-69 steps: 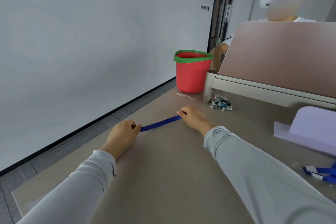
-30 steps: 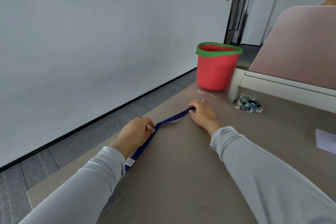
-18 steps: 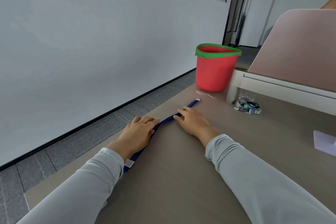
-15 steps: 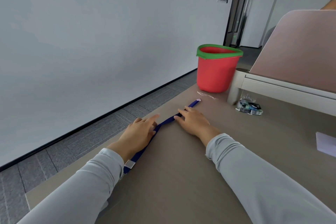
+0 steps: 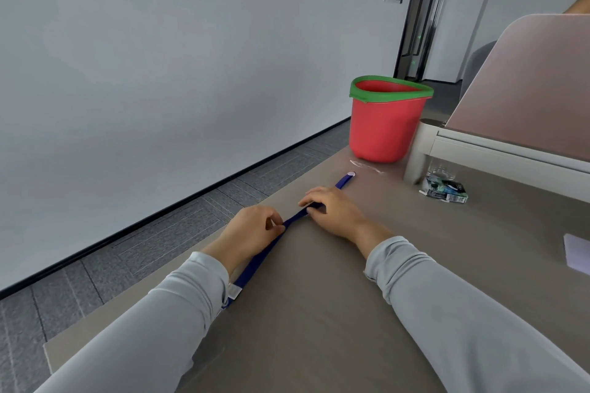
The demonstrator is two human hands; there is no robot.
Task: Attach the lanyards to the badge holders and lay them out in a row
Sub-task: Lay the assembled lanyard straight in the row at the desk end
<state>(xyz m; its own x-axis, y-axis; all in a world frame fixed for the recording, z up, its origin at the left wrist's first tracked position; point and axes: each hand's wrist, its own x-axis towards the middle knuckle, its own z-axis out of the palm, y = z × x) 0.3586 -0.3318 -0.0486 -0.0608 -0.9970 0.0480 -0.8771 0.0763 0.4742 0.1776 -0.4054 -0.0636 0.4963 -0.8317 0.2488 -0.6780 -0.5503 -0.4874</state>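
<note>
Head view. The blue flat woven lanyard (image 5: 259,260) lies in a near-straight line on the grey-brown tabletop (image 5: 319,313), close to and roughly along its left edge. Its pale-tipped far end points at the red plastic bucket with a green rim (image 5: 383,124), and its near end passes under the left sleeve.

Grip: the left hand (image 5: 252,230) pinches the strap between thumb and forefinger. The right hand (image 5: 332,210) has its fingers curled down over the strap just beyond. The two hands are near each other.

Risks (judgement):
- The strap sits near the table edge, so a sideways pull or a drag from the left sleeve could slide the near end off.
- The short span between the hands looks narrowed, possibly twisted. If it is laid down like this, the strap will not lie flat in the row.
- A small white tab (image 5: 234,292) shows on the strap by the sleeve. I cannot tell whether a badge holder is attached, so an unclipped one could go unnoticed.

Count:
- lanyards 1
- badge holders identifiable 0
- hands 2
- buckets 1
- small printed packet (image 5: 445,191) 1
- clear plastic scrap (image 5: 367,166) by the bucket 1
- pink desk partition (image 5: 526,83) 1
</note>
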